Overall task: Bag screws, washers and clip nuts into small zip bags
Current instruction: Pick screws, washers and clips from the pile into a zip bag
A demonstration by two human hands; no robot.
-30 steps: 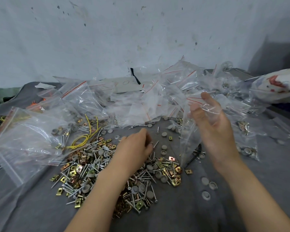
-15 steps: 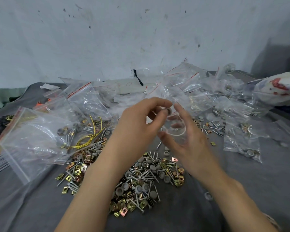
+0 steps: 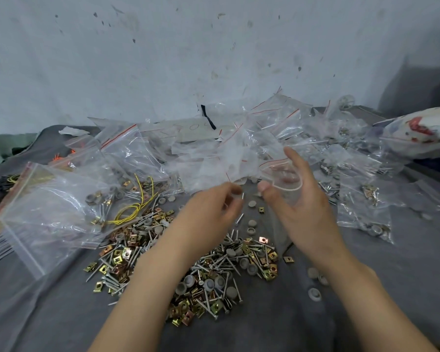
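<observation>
A loose heap of screws, grey washers and brass clip nuts (image 3: 208, 270) lies on the grey cloth (image 3: 391, 288) in front of me. My right hand (image 3: 305, 214) holds a small clear zip bag (image 3: 282, 179) with its mouth spread open, thumb on the near edge and fingers behind. My left hand (image 3: 211, 214) hovers just left of the bag's mouth, its fingertips pinching a screw (image 3: 242, 196) that points down. Filled small bags (image 3: 361, 204) lie to the right.
A pile of empty zip bags (image 3: 214, 158) runs along the back by the wall. A large clear bag (image 3: 48, 212) with hardware and yellow wire (image 3: 135, 207) lies at left. Loose grey washers (image 3: 315, 283) sit right of the heap. A printed sack (image 3: 422, 133) lies far right.
My left hand rose from the heap to the bag's mouth, then dropped slightly and drew back left. My right hand brought the small bag in toward the centre and holds its mouth open.
</observation>
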